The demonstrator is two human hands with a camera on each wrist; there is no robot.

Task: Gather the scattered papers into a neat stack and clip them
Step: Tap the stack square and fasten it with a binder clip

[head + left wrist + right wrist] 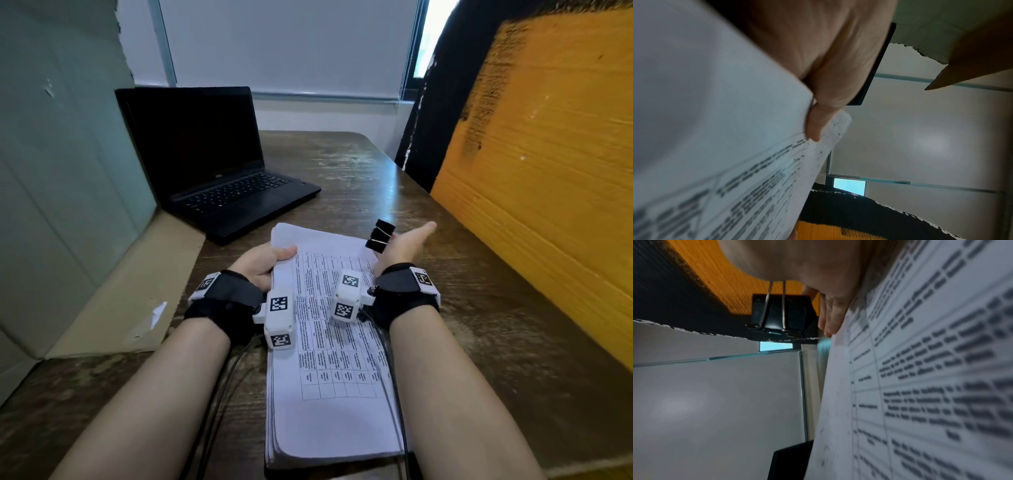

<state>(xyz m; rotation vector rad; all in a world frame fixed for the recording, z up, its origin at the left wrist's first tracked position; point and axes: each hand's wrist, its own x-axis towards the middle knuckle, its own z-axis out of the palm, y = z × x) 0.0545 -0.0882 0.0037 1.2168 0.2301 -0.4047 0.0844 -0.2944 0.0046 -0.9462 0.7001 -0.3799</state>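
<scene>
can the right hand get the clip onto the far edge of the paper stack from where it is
Probably yes. The right hand holds the black metal binder clip just beside the far right corner of the white printed paper stack, with nothing between them. The left hand grips the far left corner, leaving the rest of that edge free.

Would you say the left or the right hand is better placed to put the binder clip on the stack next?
Probably the right hand: it already holds the black binder clip beside the far end of the paper stack, while the left hand grips the stack's far left corner, steadying it.
</scene>
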